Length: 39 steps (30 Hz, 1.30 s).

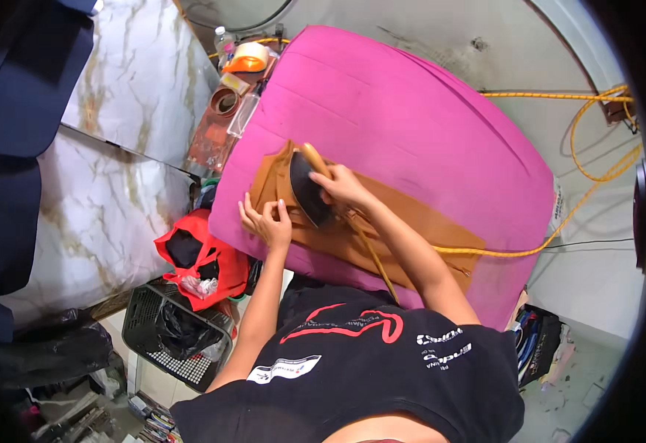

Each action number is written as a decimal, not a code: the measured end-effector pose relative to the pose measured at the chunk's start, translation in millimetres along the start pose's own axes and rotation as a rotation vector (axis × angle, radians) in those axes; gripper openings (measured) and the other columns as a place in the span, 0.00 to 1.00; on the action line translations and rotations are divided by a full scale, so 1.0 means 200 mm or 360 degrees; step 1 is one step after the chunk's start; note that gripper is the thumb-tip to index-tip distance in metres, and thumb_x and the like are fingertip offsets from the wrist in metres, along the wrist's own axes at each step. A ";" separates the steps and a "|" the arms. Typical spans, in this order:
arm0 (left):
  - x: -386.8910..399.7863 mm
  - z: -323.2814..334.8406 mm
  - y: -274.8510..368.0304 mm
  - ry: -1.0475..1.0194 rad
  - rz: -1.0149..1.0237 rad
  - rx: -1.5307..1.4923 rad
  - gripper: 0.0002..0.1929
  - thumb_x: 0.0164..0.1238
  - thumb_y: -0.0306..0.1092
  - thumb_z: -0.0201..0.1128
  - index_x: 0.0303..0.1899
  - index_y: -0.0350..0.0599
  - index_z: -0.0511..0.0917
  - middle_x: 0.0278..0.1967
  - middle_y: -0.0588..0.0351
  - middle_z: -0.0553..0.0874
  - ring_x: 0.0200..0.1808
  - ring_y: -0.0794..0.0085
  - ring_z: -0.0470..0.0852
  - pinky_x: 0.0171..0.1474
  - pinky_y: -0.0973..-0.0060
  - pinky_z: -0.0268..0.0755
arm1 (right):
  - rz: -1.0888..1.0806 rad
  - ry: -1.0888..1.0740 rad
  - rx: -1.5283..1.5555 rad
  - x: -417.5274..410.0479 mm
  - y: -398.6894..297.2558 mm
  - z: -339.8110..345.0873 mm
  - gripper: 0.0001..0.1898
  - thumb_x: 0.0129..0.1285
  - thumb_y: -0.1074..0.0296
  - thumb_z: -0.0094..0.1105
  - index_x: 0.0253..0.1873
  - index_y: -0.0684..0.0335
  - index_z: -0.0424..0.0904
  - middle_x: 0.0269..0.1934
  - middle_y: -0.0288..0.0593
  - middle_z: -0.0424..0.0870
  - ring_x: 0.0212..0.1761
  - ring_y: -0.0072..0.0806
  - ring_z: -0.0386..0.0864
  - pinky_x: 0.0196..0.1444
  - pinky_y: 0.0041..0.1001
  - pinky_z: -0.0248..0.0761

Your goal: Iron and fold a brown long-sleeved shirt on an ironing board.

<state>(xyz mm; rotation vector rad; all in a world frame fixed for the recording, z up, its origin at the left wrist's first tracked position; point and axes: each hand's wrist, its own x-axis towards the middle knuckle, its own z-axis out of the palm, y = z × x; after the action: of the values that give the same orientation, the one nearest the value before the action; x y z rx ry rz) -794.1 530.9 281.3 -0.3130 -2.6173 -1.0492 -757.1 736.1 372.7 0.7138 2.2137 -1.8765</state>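
Note:
Brown trousers point(411, 216) lie folded lengthwise on a padded ironing surface with a pink cover point(389, 111). My right hand point(345, 188) grips the wooden handle of an electric iron point(307, 191), whose dark body rests on the cloth near its left end. A yellow cord runs from the iron beneath my right forearm. Just left of the iron, my left hand point(270, 221) touches the brown cloth, thumb and a finger close together and the other fingers spread. Whether it pinches the fabric, I cannot tell.
Left of the pink cover, a narrow shelf point(206, 149) holds tape rolls point(248, 57) and a bottle point(223, 43). Below stand a red bag point(228, 277) and a black plastic basket point(134, 315). The yellow cord point(577, 207) loops across the right side. Stacked clothes point(539, 343) lie at lower right.

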 end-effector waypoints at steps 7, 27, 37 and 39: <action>-0.03 -0.06 -0.17 0.0118 -0.0711 -0.0040 0.16 0.68 0.52 0.64 0.35 0.49 0.85 0.58 0.51 0.82 0.61 0.58 0.77 0.64 0.45 0.56 | 0.0065 0.0258 0.0291 0.17 -0.11 0.10 0.18 0.71 0.55 0.59 0.35 0.67 0.77 0.19 0.41 0.80 0.15 0.24 0.77 0.16 0.26 0.69; 0.00 -0.19 -0.58 -0.0629 -0.0768 -0.1080 0.14 0.66 0.40 0.72 0.39 0.36 0.87 0.29 0.59 0.89 0.32 0.77 0.84 0.39 0.77 0.74 | -0.0362 0.0070 -0.0664 0.29 -0.21 0.46 0.15 0.55 0.66 0.60 0.41 0.74 0.80 0.31 0.64 0.84 0.35 0.55 0.85 0.37 0.46 0.78; 0.02 -0.15 -0.68 -0.0387 -0.0771 -0.0834 0.14 0.68 0.39 0.71 0.38 0.34 0.87 0.32 0.58 0.87 0.35 0.78 0.81 0.42 0.78 0.74 | -0.0269 -0.0105 -0.0797 -0.32 0.20 0.68 0.11 0.57 0.66 0.60 0.39 0.69 0.83 0.33 0.64 0.85 0.39 0.56 0.85 0.42 0.49 0.78; 0.05 -0.15 -0.73 -0.0343 -0.0887 -0.0889 0.15 0.68 0.40 0.71 0.40 0.33 0.87 0.35 0.56 0.88 0.36 0.76 0.81 0.42 0.76 0.75 | -0.0063 -0.0504 -0.0787 -0.39 0.22 0.72 0.15 0.57 0.63 0.63 0.43 0.70 0.82 0.39 0.64 0.85 0.44 0.55 0.85 0.47 0.49 0.79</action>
<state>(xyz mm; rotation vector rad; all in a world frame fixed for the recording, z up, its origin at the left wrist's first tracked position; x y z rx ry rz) -843.1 407.2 214.1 0.2241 -2.6022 -2.0365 -695.9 582.5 335.5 0.2671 2.3393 -1.2565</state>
